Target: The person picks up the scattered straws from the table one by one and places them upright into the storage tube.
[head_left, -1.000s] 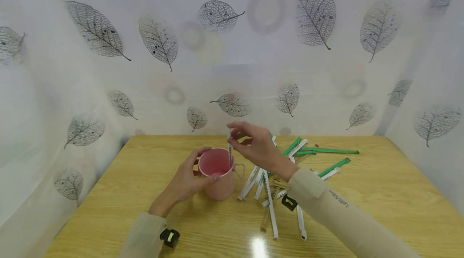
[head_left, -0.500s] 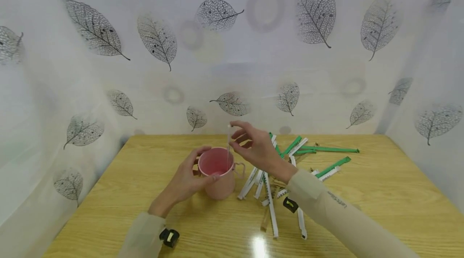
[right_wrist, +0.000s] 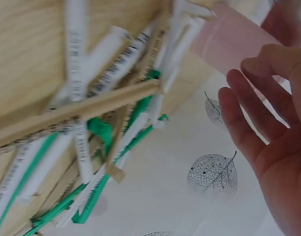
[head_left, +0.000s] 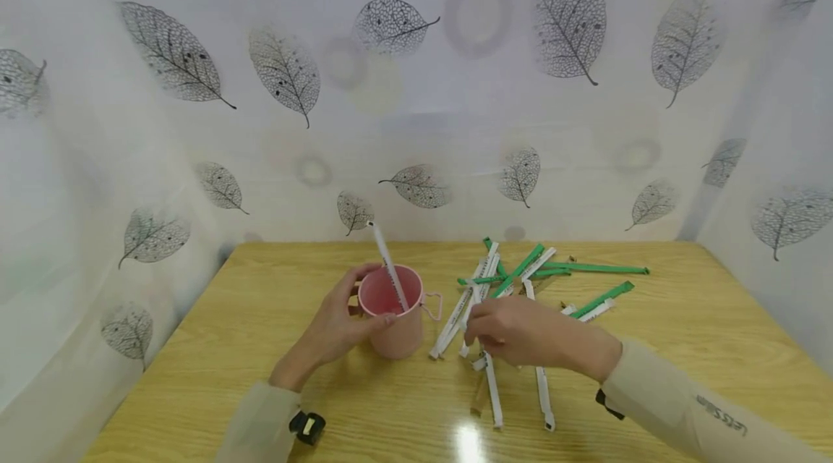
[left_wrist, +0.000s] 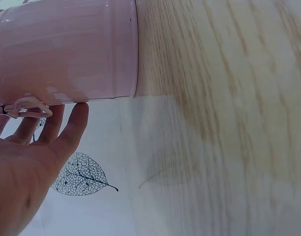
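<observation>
A pink mug (head_left: pixel 395 333) with a wire-like handle stands on the table, and my left hand (head_left: pixel 345 311) grips it round its side. In the left wrist view, fingers of the left hand (left_wrist: pixel 30 162) lie against the mug (left_wrist: pixel 67 49) near its handle. A white paper-wrapped straw (head_left: pixel 389 264) leans in the mug, its upper end well above the rim. My right hand (head_left: pixel 520 333) is over a pile of wrapped straws, fingertips close to a white one (head_left: pixel 475 294). The right wrist view shows the right hand (right_wrist: pixel 273 113) with loosely bent fingers and nothing between them.
Green straws (head_left: pixel 601 269), white ones (head_left: pixel 492 398) and brown ones (right_wrist: pixel 67 115) lie crisscrossed on the right of the wooden table (head_left: pixel 260 289). A pale leaf-printed cloth (head_left: pixel 416 123) hangs behind and at both sides.
My right hand has let go of the wrapped straw in the mug and moved right and down to the pile. The straw now leans left. My left hand stays on the mug.
</observation>
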Tool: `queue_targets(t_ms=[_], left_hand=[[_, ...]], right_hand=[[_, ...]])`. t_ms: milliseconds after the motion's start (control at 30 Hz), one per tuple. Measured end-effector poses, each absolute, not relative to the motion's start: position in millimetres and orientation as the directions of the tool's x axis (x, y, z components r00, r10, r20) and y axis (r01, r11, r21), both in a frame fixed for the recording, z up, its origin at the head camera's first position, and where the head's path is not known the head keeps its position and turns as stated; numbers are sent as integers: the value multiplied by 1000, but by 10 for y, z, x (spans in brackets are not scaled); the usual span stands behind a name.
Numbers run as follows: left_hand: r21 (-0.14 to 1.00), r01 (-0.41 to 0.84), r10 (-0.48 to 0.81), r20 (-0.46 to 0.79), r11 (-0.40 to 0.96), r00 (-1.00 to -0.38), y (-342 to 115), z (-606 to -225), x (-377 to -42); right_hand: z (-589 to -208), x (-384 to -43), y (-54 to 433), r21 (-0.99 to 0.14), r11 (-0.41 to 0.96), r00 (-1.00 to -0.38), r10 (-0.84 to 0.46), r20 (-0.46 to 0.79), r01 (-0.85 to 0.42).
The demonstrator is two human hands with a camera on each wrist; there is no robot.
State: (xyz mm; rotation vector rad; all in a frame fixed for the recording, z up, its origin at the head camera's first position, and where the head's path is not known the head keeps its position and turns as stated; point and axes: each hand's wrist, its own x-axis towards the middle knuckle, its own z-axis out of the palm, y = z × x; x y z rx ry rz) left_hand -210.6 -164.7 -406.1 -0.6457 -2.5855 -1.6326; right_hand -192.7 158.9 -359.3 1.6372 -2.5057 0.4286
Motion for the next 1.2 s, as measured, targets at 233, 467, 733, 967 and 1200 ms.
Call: queue_targets(t_ms=[233, 467, 733, 967, 1200], left_hand=[[856, 350, 336, 224, 380, -915, -1658, -4062, -2104], [853, 350, 338, 221, 388, -915, -1658, -4055, -2108], [859, 361, 348, 234, 363, -908, -1657, -4059, -2112], [861, 363, 347, 239, 357, -907, -1657, -4064, -2101], [862, 340, 337, 215, 376, -917, -1663, -4061, -2101]], right_hand=[[-3796, -1696, 1788, -61, 314, -320, -925, 203, -947], [-3942, -1648, 1765, 140, 278, -246, -946, 210, -950], [-4046, -1730, 1731, 268, 305, -251, -943, 218, -914], [-4031, -1888, 1700, 191, 307, -189, -864, 467, -932], [-3782, -2090, 1671, 121, 274, -124, -730, 673, -954]])
